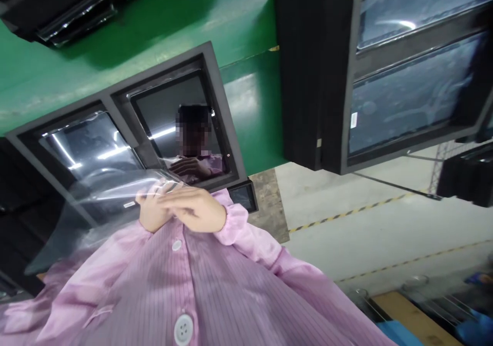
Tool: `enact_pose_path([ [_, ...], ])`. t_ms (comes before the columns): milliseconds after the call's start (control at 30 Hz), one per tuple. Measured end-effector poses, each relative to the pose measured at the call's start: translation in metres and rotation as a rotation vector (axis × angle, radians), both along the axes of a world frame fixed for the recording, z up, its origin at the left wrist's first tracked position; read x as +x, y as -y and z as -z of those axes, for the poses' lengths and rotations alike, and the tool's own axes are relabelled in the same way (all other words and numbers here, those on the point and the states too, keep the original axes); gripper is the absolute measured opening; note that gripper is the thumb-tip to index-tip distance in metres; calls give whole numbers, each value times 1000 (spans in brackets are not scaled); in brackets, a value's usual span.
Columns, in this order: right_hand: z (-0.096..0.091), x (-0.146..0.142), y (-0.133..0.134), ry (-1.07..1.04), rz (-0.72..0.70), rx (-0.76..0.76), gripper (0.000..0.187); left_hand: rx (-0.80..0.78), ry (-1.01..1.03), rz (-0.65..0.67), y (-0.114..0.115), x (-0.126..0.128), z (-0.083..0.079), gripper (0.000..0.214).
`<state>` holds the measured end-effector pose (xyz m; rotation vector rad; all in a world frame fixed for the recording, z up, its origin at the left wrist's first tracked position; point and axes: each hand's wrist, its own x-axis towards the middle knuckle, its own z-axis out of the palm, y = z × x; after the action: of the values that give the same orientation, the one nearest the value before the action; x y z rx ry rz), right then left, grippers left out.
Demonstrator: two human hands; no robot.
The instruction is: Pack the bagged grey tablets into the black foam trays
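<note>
Clear film (115, 186) trails left from your overlapping hands, left hand (153, 213) under right hand (201, 211), probably raised to stay off the screens (164, 107) beyond; which hand pinches it, I cannot tell.

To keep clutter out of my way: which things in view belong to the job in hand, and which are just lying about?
Seemingly in use: clear film at the left hand and right hand; nearest tray; its two screens.

Seemingly just about: right-side tray; black items, upper left; striped floor tape.
</note>
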<state>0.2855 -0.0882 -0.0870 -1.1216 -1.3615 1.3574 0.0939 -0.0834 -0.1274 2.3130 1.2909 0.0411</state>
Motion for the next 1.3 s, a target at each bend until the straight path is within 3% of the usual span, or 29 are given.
enact_pose_path([
  [133,2,22,-7,54,449,-278,27,235,30,142,-15,12,-10,24],
  [200,8,32,-8,144,685,-336,33,212,15,110,-24,21,-14,23],
  [267,16,39,-6,317,768,-341,44,155,-30,1,-34,32,-15,27],
  [367,27,38,-2,644,648,-347,59,95,-129,-226,-50,52,-16,58],
  [467,33,26,-1,841,548,-347,72,-22,-127,-342,-63,73,-21,77],
  [567,38,17,-5,924,573,-365,77,-244,44,-591,-74,87,-30,72],
  [667,41,17,-12,903,637,-400,77,-444,298,-833,-85,88,-35,44],
  [733,44,20,-18,872,655,-408,78,-493,405,-884,-91,83,-34,43],
  [867,49,24,-30,803,681,-434,87,-633,619,-882,-101,77,-31,64],
  [1000,44,31,-40,630,639,-482,84,-763,826,-754,-105,76,-39,27],
  [1133,31,21,-44,500,516,-469,78,-780,891,-728,-100,35,-46,25],
  [1300,29,-34,-55,453,345,-420,68,-550,732,-924,-88,-55,-34,36],
])
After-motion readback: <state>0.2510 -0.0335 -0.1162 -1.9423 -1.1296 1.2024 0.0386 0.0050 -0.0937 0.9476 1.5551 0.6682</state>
